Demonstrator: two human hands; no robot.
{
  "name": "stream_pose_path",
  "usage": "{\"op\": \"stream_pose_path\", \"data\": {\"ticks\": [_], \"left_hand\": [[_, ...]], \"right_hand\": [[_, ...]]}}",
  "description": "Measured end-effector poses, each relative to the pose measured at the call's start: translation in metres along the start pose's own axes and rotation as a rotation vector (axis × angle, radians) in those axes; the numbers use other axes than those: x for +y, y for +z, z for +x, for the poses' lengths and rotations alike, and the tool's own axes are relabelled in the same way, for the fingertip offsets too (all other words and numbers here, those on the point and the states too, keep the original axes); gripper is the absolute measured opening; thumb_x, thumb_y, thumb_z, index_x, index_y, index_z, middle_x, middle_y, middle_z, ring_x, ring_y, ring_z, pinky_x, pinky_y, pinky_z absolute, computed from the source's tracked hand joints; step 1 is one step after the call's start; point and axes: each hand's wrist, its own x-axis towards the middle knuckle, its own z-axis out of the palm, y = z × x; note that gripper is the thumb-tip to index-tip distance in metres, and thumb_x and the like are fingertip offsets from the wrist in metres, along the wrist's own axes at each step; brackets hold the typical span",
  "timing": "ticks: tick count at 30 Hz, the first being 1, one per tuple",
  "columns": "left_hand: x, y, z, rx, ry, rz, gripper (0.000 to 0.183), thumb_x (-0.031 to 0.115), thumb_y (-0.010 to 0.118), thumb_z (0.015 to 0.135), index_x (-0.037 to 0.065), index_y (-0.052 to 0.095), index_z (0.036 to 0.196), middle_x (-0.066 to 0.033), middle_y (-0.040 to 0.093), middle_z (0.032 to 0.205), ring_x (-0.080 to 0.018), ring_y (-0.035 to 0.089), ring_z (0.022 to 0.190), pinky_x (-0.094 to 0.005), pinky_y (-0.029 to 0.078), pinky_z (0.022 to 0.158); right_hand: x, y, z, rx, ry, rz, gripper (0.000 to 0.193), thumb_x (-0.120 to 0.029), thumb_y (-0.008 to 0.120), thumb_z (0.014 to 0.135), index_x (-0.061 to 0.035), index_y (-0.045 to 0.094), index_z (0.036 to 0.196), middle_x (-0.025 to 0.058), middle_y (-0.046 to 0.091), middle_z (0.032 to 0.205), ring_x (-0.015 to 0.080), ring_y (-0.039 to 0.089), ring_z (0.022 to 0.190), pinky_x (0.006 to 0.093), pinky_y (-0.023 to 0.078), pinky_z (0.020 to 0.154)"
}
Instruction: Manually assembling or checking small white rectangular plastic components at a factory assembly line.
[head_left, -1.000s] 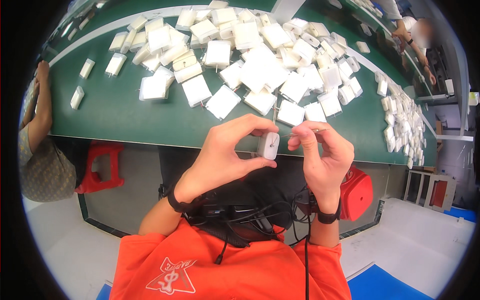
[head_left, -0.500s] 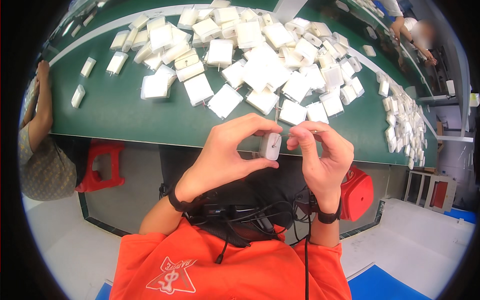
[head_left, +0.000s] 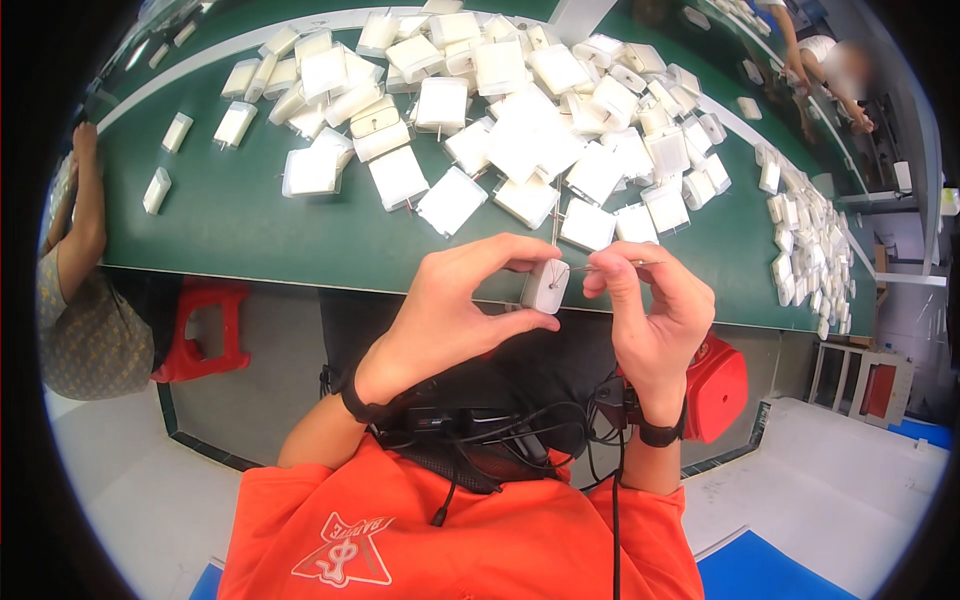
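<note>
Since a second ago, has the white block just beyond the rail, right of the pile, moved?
Yes: the white block has shifted rightward along the rail.

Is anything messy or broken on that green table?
I can't see anything clearly broken or spilled. The white blocks look messy, though: they're heaped on the green table at all different angles, some on top of others. Two stray blocks lie apart at the left.
</note>
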Motion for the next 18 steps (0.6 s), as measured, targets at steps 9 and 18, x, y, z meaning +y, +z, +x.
{"op": "stream_pose_path", "data": {"ticks": [9, 18], "left_hand": [[-0.0044, 0.003, -0.0025, 0.025, 0.008, -0.011, 0.056, 0.009, 0.099, 0.07, 0.001, 0.074, 0.12, -0.0103, 0.079, 0.121, -0.0215, 0.078, 0.11, -0.0339, 0.061, 0.099], [-0.0021, 0.001, 0.0025, 0.001, 0.149, 0.09, 0.058, 0.01, 0.099, 0.068, 0.005, 0.074, 0.121, -0.0114, 0.077, 0.116, -0.0278, 0.075, 0.102, -0.036, 0.06, 0.09]], "right_hand": [[-0.0012, -0.0025, -0.0003, 0.01, 0.007, -0.004, 0.005, 0.0, 0.075, 0.097, 0.0043, 0.076, 0.099, 0.0097, 0.076, 0.083, 0.015, 0.073, 0.069, 0.0266, 0.056, 0.063], [-0.0014, -0.0038, -0.0018, 0.012, 0.003, -0.004, 0.005, 0.0, 0.075, 0.097, 0.0043, 0.076, 0.099, 0.0097, 0.076, 0.083, 0.0153, 0.074, 0.069, 0.0264, 0.056, 0.063]]}}
